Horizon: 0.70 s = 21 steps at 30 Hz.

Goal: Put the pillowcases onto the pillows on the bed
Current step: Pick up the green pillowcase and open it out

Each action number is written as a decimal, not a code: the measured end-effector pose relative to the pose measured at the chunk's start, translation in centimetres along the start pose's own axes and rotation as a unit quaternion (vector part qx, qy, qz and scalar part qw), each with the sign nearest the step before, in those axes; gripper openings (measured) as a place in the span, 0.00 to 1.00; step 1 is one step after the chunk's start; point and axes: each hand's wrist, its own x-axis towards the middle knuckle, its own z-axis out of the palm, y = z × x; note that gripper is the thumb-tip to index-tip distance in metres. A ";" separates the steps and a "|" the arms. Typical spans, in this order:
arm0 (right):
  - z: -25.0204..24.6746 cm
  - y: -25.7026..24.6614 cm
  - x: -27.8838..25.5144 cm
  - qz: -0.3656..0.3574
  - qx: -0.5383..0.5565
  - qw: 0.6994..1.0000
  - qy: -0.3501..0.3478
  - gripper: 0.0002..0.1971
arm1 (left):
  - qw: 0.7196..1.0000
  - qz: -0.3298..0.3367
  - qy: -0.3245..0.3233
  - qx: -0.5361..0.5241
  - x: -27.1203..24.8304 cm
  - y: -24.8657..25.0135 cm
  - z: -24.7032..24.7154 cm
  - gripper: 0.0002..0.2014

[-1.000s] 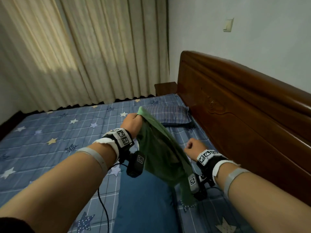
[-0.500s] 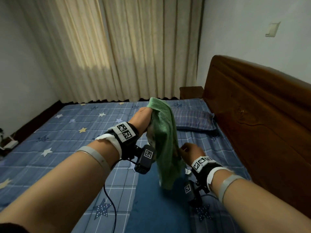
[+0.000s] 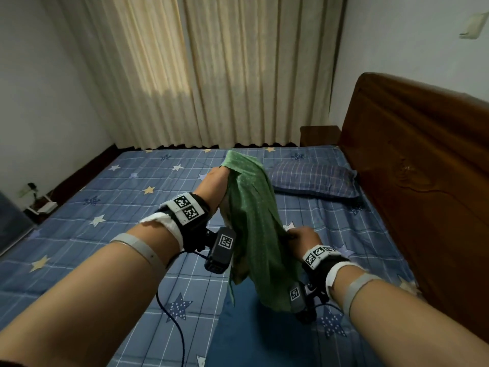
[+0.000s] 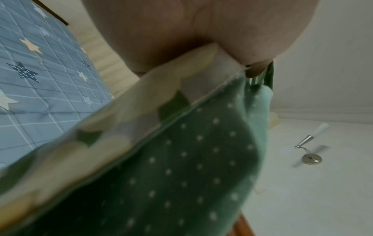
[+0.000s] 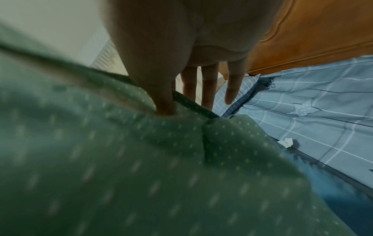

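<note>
So the green dotted pillowcase is hanging in the air between both hands, over the bed. The left hand grips its top edge up high, fabric draped over the knuckles. The right hand is lower and pinches the cloth with thumb and forefinger, other fingers loose and straight. A dark blue pillow lies right under the hands, and a plaid pillow sits beyond them by the wooden headboard.
</note>
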 end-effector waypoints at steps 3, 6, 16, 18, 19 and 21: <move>0.1 0.7 -0.4 0.030 -0.003 0.999 0.019 0.14 | 0.996 0.017 0.072 0.054 0.4 -1.2 -2.1 0.23; -0.2 1.4 -0.1 0.059 0.008 0.997 0.054 0.12 | 0.980 0.025 0.143 0.135 0.6 -3.0 -4.3 0.17; -4.0 1.1 -0.2 0.103 -0.023 0.988 0.113 0.07 | 0.903 -0.065 0.147 0.398 2.0 -10.3 -8.0 0.17; -4.5 1.0 -0.5 0.085 -0.034 0.991 0.096 0.05 | 0.911 -0.048 0.127 0.389 2.1 -11.1 -7.6 0.17; -4.7 1.0 -0.6 0.074 -0.045 0.992 0.087 0.04 | 0.914 -0.039 0.120 0.385 2.3 -11.5 -7.3 0.19; -5.0 1.2 -1.3 0.073 -0.070 0.993 0.062 0.02 | 0.921 -0.031 0.114 0.371 2.5 -11.9 -6.6 0.21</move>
